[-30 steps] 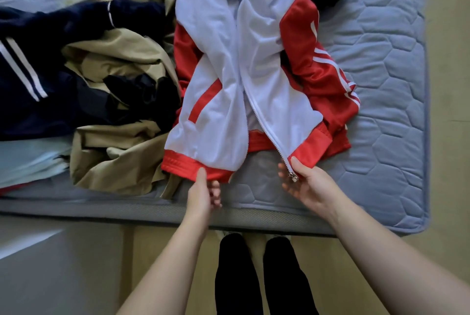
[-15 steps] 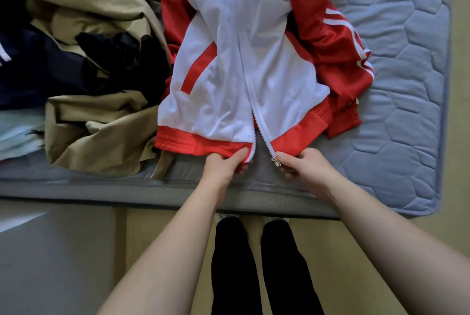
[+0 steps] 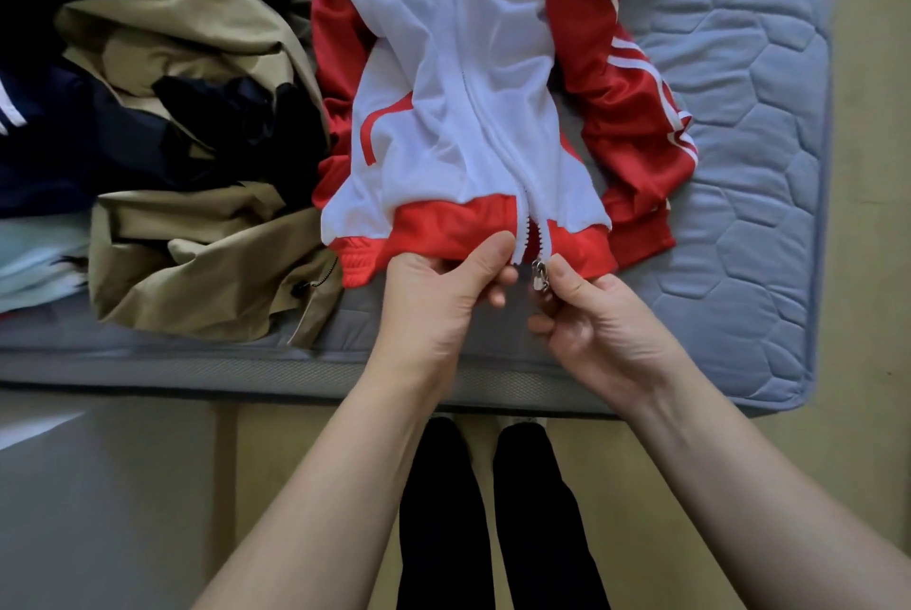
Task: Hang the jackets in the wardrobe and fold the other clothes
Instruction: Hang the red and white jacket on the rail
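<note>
Jacket [image 3: 473,116] in red and white is spread on the mattress [image 3: 739,166], hem at the near edge, beside a heap of beige and navy clothes [image 3: 197,240]. The left zip end is pinched between the thumb and curled fingers of the left hand [image 3: 438,299]. The hem at the metal slider [image 3: 539,275] is pinched by the right hand [image 3: 596,323]. Were the pin seated crookedly, the zip would probably be jammed or fabric caught.
</note>
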The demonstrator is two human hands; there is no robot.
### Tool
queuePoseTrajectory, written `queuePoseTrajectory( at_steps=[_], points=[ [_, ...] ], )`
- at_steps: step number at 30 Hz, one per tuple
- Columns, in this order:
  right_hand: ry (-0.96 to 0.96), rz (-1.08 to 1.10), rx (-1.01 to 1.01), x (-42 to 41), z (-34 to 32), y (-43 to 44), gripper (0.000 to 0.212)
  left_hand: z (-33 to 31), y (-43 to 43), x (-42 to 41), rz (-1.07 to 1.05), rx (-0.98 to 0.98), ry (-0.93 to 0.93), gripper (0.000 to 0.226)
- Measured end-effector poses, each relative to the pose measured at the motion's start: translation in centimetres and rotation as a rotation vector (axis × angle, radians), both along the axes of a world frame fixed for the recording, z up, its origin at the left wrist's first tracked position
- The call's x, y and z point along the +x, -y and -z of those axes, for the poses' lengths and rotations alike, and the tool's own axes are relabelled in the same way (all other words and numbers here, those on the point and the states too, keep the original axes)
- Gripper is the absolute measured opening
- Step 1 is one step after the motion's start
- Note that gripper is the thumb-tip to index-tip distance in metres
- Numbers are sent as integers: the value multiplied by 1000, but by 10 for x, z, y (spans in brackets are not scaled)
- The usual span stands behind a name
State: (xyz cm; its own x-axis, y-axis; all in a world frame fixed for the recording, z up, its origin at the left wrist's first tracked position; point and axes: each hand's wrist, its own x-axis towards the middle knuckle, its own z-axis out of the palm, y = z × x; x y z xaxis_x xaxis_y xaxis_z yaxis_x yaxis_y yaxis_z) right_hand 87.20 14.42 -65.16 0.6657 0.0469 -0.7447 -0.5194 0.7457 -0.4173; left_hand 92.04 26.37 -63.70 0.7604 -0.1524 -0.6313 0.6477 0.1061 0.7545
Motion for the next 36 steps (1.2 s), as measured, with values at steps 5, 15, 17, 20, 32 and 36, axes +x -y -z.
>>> queuePoseTrajectory(
  at_steps=[5, 15, 17, 20, 32, 36],
  points=[
    [-19, 119, -45, 4, 1, -9, 13, -5, 9, -1, -80, 46, 115, 11],
    [-39, 225, -78, 10, 0, -18, 12, -2, 22, -8, -260, 128, 141, 6],
    [-42, 229, -76, 10, 0, -19, 12, -1, 23, -9, -284, 132, 145, 6],
    [-50, 233, -74, 9, 0, -21, 13, 0, 25, -9, -320, 146, 156, 3],
    [-54, 301, -72, 7, 5, -22, 25, 6, 33, -13, -243, 219, 233, 13],
    [-77, 339, -90, 7, 4, -21, 15, 10, 29, -13, -140, 291, 287, 12]
  ],
)
